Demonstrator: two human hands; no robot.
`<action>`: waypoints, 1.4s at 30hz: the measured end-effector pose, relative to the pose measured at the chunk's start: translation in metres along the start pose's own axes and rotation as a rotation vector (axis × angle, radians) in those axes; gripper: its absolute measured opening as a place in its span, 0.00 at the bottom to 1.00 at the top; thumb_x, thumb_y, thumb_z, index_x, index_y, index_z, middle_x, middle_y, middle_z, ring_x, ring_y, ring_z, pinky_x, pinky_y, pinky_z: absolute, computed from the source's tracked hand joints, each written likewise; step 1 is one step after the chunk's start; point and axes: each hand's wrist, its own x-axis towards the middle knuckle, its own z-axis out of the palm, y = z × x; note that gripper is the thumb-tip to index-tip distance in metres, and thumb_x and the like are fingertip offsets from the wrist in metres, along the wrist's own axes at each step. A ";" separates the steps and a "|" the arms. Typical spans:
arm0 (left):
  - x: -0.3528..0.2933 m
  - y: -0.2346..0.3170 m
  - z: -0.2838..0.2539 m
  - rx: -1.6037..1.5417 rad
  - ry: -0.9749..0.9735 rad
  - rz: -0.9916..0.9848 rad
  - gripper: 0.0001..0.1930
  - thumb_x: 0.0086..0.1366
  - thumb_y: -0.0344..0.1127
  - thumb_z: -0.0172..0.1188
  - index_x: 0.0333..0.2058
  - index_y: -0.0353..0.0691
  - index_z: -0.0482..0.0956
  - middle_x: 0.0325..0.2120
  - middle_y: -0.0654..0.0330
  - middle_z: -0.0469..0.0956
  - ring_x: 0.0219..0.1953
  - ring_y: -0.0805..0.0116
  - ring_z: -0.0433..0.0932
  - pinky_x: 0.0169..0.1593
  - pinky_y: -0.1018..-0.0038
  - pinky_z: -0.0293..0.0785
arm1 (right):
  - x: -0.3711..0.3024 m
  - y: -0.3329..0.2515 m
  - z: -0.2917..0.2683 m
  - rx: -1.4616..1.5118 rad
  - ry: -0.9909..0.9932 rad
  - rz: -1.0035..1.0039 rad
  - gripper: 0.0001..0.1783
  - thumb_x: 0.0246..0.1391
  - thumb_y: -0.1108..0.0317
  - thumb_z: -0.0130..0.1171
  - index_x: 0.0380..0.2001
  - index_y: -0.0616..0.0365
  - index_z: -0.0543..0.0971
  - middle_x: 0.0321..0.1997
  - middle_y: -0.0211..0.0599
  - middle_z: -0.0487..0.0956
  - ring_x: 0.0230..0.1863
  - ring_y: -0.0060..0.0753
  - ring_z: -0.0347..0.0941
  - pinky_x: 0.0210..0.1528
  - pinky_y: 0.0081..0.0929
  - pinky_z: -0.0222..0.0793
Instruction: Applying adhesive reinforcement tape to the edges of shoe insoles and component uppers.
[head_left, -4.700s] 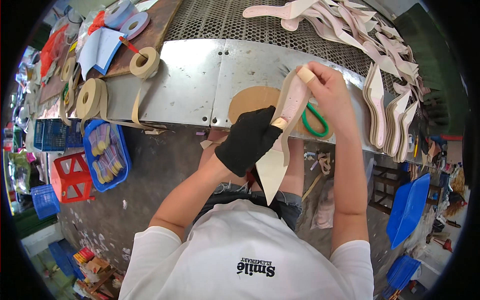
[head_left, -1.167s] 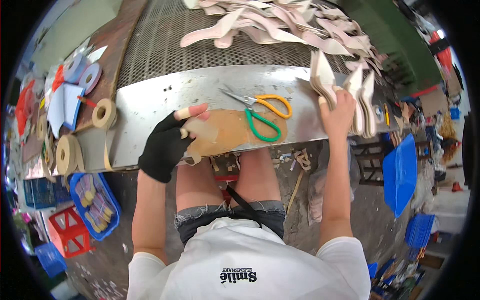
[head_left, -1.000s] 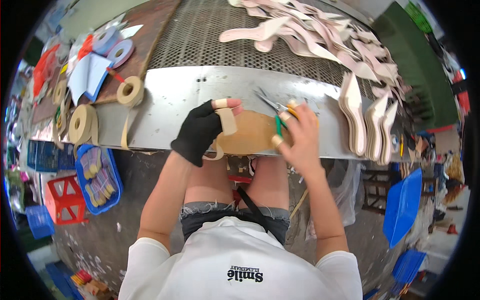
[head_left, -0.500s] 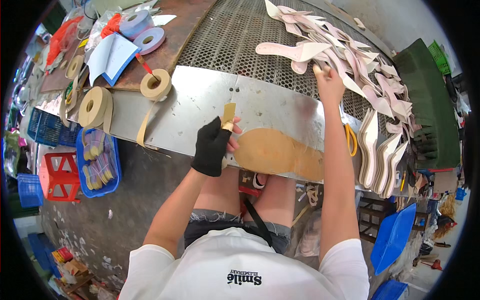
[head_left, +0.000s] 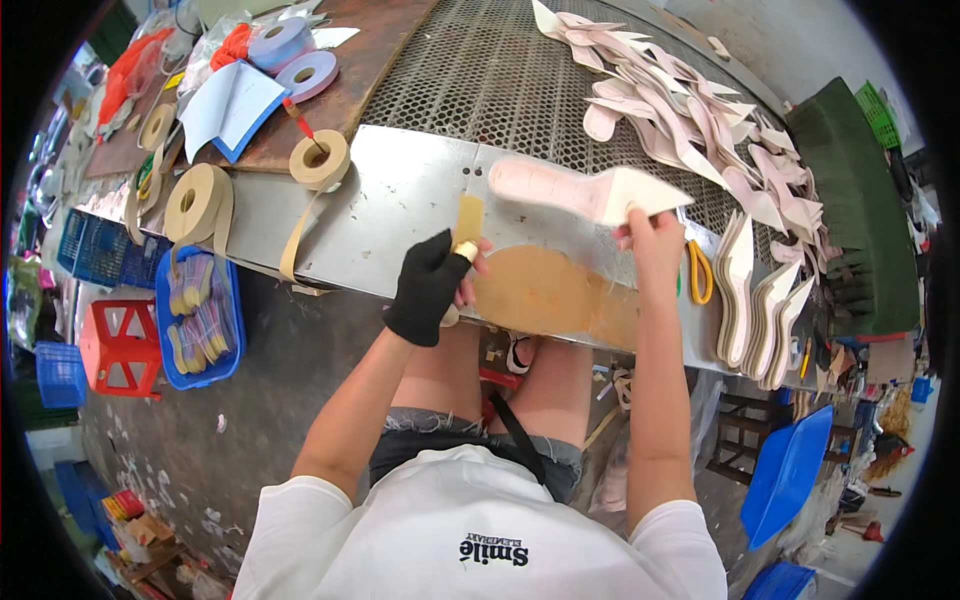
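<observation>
My right hand (head_left: pixel 652 240) pinches a pale pink shoe insole (head_left: pixel 560 188) near its pointed end and holds it over the metal bench top (head_left: pixel 400 190). In a black fingerless glove, my left hand (head_left: pixel 432 285) grips a short piece of tan tape (head_left: pixel 469 218) that stands up from the fingers. A covering wraps a fingertip of this hand. Below the insole, a brown oval board (head_left: pixel 545 290) lies at the bench's front edge. Many more insoles (head_left: pixel 665 95) are heaped on the perforated mesh (head_left: pixel 480 90) at the far right.
Rolls of tan tape (head_left: pixel 192 203) sit at the left, one with a red-handled tool (head_left: pixel 300 120) in its core. Yellow scissor handles (head_left: pixel 699 272) and stacked insoles (head_left: pixel 737 290) lie at the right. A blue basket (head_left: pixel 205 320) and red stool (head_left: pixel 120 348) stand at lower left.
My right hand has drawn one insole off the heap, toward me and over the metal bench top. My left hand has shifted slightly, still holding the tape piece.
</observation>
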 end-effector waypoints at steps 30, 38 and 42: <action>0.085 0.018 0.044 1.224 -0.287 0.291 0.15 0.48 0.37 0.64 0.35 0.38 0.80 0.29 0.53 0.80 0.34 0.59 0.80 0.40 0.69 0.75 | -0.116 -0.036 -0.166 0.316 -0.252 0.025 0.12 0.53 0.68 0.57 0.40 0.61 0.75 0.30 0.31 0.76 0.16 0.14 0.64 0.15 0.12 0.58; 0.014 0.001 0.069 0.108 -0.087 -0.060 0.09 0.58 0.36 0.64 0.35 0.40 0.78 0.17 0.70 0.70 0.13 0.82 0.66 0.16 0.83 0.60 | -0.126 -0.045 -0.059 0.289 -0.123 0.138 0.09 0.53 0.72 0.59 0.38 0.60 0.78 0.27 0.29 0.77 0.13 0.12 0.63 0.13 0.11 0.54; -0.021 -0.011 0.089 -0.107 -0.094 -0.141 0.08 0.59 0.34 0.62 0.36 0.40 0.77 0.18 0.67 0.72 0.14 0.81 0.69 0.16 0.82 0.62 | -0.133 -0.050 -0.030 0.024 -0.359 0.026 0.06 0.49 0.75 0.60 0.32 0.65 0.79 0.33 0.33 0.78 0.22 0.20 0.71 0.19 0.15 0.63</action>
